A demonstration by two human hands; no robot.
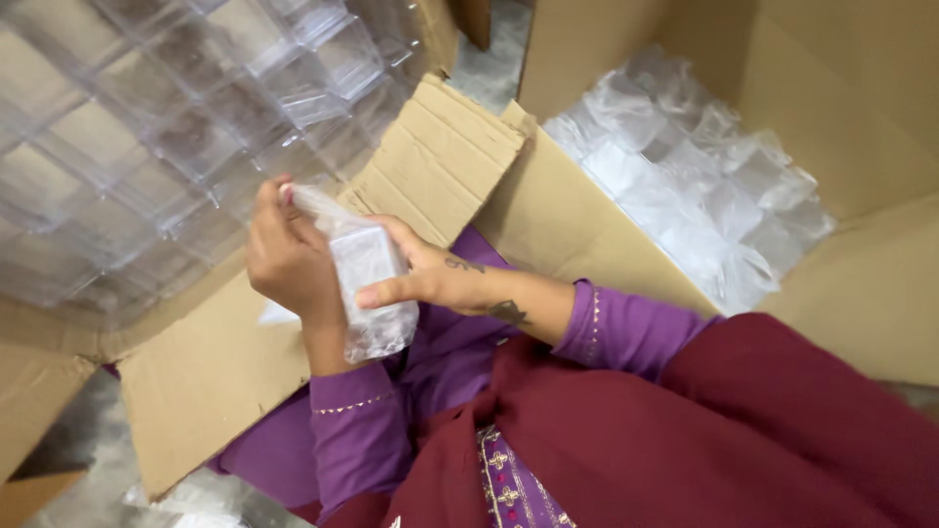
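Both hands up at chest height. My left hand (284, 256) pinches the top of a thin plastic bag (367, 284); my right hand (421, 276) clamps the clear box inside it, steadying it. Bag seems half on, hard to tell. Bare boxes (166, 137) stacked left, wrapped ones (694, 186) in the carton right.

— What is in the two hands?
— A small clear box in a crinkly clear bag (367, 284).
— And around it?
— A brown cardboard box (205, 381) of bare clear boxes (186, 137) at left, another brown box (861, 284) of bagged ones (694, 196) at right.
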